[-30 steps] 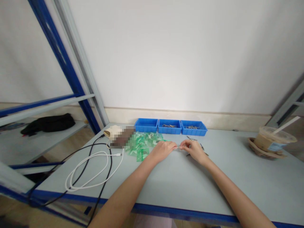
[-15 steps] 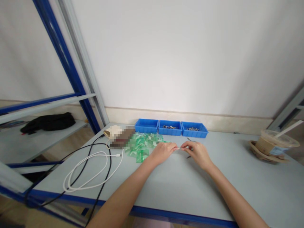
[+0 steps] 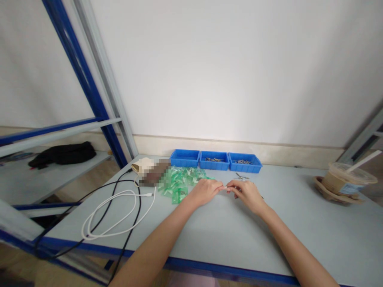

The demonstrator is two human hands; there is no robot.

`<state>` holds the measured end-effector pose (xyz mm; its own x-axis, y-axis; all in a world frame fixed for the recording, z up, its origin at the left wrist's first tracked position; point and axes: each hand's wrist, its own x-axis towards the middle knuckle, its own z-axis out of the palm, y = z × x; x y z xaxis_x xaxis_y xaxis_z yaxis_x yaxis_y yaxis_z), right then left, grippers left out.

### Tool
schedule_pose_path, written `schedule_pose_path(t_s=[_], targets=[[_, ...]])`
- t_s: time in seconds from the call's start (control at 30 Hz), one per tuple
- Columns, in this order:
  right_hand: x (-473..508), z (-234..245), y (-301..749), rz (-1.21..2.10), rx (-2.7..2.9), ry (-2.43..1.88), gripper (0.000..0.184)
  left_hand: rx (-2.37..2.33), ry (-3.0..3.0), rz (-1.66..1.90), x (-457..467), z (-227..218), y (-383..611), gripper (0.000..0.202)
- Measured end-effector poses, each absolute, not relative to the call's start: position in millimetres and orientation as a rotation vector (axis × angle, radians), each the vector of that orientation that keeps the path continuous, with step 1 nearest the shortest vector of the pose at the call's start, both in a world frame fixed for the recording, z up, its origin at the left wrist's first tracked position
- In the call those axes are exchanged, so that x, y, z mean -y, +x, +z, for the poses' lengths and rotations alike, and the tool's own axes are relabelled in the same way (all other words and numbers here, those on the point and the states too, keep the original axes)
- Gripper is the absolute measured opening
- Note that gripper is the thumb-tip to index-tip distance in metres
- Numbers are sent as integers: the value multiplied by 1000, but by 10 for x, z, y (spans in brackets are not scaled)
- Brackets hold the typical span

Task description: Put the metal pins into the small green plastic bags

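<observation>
My left hand (image 3: 207,191) is closed in a pinch over the grey table (image 3: 221,235). Its fingertips meet those of my right hand (image 3: 247,194), which is pinched as well. Something small and pale shows between the two sets of fingertips, too small to name. Just behind my right hand lie a few thin metal pieces (image 3: 241,176), partly covered by the fingers. A pile of green translucent plastic packets (image 3: 179,185) spreads to the left of my left hand; one near packet has dark small parts in it.
Three blue bins (image 3: 214,161) stand in a row by the wall, two with metal pieces in them. A white cable (image 3: 104,235) and a black cable loop on the left. At right, a lidded drink cup (image 3: 344,181) sits in a cardboard holder (image 3: 327,195).
My right hand has turned slightly, with its fingertips shifted a little left towards my left hand. More of the metal pieces behind it now show. My left hand has hardly moved.
</observation>
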<state>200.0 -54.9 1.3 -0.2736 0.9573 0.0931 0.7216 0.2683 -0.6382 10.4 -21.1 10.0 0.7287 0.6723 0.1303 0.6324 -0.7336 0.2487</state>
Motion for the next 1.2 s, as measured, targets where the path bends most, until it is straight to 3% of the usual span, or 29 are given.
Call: schedule_pose_path(t_s=[0.2,0.47,0.7,1.2], targets=[[546,6,2003,640,2108,-1524,35,-1057,2517,461,211,77,135,24],[531,-34,2040,620,2087,-1501,26,-1093,2309,481,230,70,178,24],[538,9,2038,718,2014,-1495,36,-1079,2369,442,236,95,164,19],[494,-62,2028,855,1733,-1415,32,-1038,2580,409,268,101,145,25]])
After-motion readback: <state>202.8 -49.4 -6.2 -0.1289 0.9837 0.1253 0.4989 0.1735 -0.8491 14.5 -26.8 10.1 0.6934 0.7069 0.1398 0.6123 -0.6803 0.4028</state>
